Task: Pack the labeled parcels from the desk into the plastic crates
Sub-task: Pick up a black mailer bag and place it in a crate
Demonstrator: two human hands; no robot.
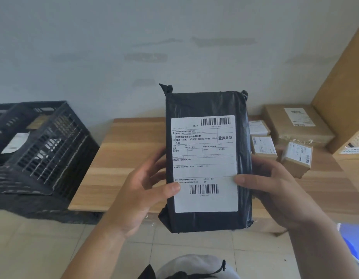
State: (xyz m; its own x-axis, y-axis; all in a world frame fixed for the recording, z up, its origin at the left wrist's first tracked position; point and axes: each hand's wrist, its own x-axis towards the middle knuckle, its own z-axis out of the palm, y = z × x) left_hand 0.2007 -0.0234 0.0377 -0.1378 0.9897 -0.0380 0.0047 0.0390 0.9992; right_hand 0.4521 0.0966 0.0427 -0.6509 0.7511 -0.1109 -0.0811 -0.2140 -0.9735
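A black parcel (207, 160) is held upright in the air above the near edge of the desk (122, 162), its white label (203, 164) turned to the camera. It is gripped between both hands: the left hand (142, 190) is curled round its left edge, thumb pressed on the label's lower left; the right hand (275, 190) is wrapped round the right edge, thumb on the label's right margin. Off the desk's left end, black plastic crates (39, 150) are stacked, a labeled parcel lying inside. Toward the desk's far right corner, brown cardboard parcels (285, 137) are clustered.
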